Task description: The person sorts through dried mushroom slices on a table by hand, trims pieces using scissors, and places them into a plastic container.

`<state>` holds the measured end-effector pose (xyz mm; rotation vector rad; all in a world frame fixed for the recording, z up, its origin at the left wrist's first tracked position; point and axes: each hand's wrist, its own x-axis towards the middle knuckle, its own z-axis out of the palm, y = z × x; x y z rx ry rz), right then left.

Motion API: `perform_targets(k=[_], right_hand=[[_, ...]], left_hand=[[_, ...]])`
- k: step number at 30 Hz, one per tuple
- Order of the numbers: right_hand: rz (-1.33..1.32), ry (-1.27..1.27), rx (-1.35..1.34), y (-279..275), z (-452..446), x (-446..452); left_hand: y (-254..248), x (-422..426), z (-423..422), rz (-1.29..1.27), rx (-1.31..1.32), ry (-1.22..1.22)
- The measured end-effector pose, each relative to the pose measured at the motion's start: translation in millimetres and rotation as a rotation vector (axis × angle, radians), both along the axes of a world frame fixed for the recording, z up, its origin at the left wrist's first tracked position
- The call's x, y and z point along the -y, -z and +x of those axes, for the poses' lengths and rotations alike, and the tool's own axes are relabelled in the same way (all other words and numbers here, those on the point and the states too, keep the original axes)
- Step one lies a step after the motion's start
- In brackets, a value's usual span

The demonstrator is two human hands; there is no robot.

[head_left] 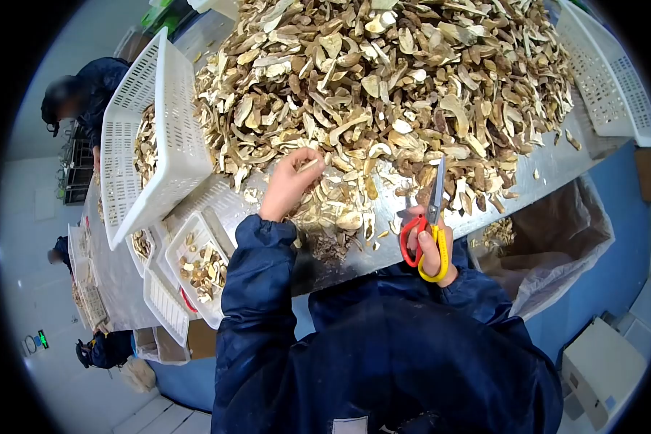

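A large heap of dried sliced mushrooms (405,79) covers the metal table (557,170). My left hand (294,184) is closed at the near left edge of the heap, thumb and fingers pinched on a small pale slice. In my right hand (435,249), at the table's near edge, are scissors (438,194) with one red and one yellow handle loop. Their blades point away from me and look closed. Between my hands lie loose slices (351,210) and a small pile of dark crumbs (330,246).
A white perforated basket (184,130) stands left, another (615,79) at the far right. Smaller white trays (173,260) hold mushroom pieces at the near left. A lined bin (557,253) stands below the table's right edge. Co-workers (98,90) are at the left.
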<state>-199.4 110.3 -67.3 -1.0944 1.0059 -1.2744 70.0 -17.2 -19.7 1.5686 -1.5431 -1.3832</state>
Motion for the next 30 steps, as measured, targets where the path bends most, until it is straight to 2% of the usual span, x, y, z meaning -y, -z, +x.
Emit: perform_targets(k=[2,6,9,10,13,14,17,18,21,22,23,25,28,30], right_hand=[[-0.007,0.0,-0.005,0.7,0.1,0.3],[-0.007,0.005,-0.001,2.9,1.3,0.3],[0.027,0.003,0.023,0.9,0.9,-0.7],[0.032,0.006,0.02,-0.6,1.0,-1.2],[0.031,0.004,0.014,-3.6,0.5,0.3],[0.025,0.001,0.012,-3.6,0.3,0.3],[0.017,-0.005,0.006,-2.0,0.3,0.3],[0.016,-0.01,0.003,-1.3,0.2,0.1],[-0.009,-0.016,-0.001,2.2,0.3,0.0],[0.0,-0.012,0.012,1.8,0.7,-0.1],[0.009,-0.007,0.024,0.8,1.5,-0.6],[0.02,-0.001,0.032,-1.1,1.6,-0.4],[0.034,-0.003,0.026,-1.5,1.0,-1.1],[0.019,-0.001,0.014,1.3,0.1,-1.4]], left_hand=[[-1.2,-10.6,3.3,-0.213,0.207,0.14],[2.7,-33.8,-14.6,-0.34,0.624,0.263],[14.3,-38.1,-21.9,-0.361,0.666,0.209],[16.0,-36.1,-20.1,-0.448,0.706,0.241],[-4.6,-28.2,-3.8,0.239,0.055,0.029],[11.8,-29.8,21.9,0.318,-0.448,-0.089],[-9.0,-37.8,24.7,0.329,-0.915,-0.267],[-15.2,-38.6,20.1,0.316,-0.878,-0.297],[0.2,-34.8,21.2,0.32,-0.284,-0.055],[-1.4,-33.0,4.4,0.138,0.024,0.079],[5.8,-34.0,-6.9,-0.215,0.188,0.184],[5.7,-34.5,-21.8,-0.384,0.476,0.296],[2.9,-32.0,-33.2,-0.336,0.601,0.307],[4.4,-30.3,-31.8,-0.351,0.585,0.342]])
